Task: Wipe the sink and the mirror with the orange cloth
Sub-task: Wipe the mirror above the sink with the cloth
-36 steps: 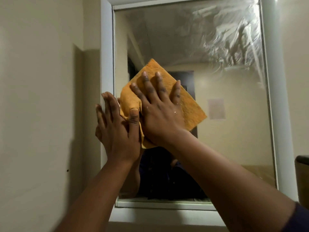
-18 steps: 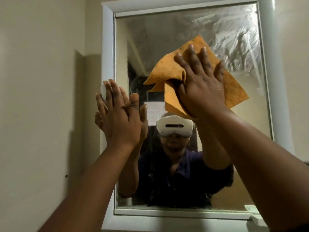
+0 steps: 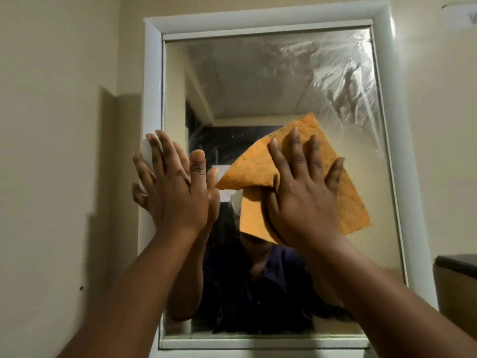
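Note:
The mirror (image 3: 258, 81) hangs on the wall in a white frame, with soapy smears across its upper right. My right hand (image 3: 302, 192) lies flat with spread fingers on the orange cloth (image 3: 353, 202) and presses it against the glass at mid height, right of centre. One cloth corner is folded over by my thumb. My left hand (image 3: 173, 187) rests flat with straight fingers on the mirror's left edge and frame. The sink is out of view.
The white mirror frame (image 3: 152, 86) stands out from a cream wall (image 3: 56, 151) on the left. A dark-topped object (image 3: 456, 280) juts in at the lower right beside the frame. The glass reflects a person in a dark shirt.
My right hand has swept the cloth down from the upper right of the mirror to its middle. The view has tilted up, showing the frame's top. My left hand stays on the left edge.

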Demonstrator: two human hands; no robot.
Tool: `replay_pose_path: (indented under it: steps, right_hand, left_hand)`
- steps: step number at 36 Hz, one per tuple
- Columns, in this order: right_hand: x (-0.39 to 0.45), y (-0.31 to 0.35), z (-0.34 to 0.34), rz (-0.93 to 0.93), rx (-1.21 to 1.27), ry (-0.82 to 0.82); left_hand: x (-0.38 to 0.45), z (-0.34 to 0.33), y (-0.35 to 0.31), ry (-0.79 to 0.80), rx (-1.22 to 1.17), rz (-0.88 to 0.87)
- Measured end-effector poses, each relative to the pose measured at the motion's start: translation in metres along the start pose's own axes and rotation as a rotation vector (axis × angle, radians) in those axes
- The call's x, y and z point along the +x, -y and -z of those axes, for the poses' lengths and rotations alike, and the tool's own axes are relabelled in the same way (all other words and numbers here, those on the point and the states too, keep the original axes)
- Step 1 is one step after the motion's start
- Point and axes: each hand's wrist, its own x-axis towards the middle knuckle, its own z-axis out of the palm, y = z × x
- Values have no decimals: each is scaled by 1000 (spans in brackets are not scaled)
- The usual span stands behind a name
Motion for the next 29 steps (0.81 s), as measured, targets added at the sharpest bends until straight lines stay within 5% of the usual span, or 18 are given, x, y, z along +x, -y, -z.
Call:
replay_pose_path:
  steps: [19,29]
  right_hand:
    - [133,17,10,227,7,11]
    - [144,-30,24,14,17,-36]
  left_hand:
    - [48,0,-22,10,8,-26]
    - [60,-1,-26,13,50,-3]
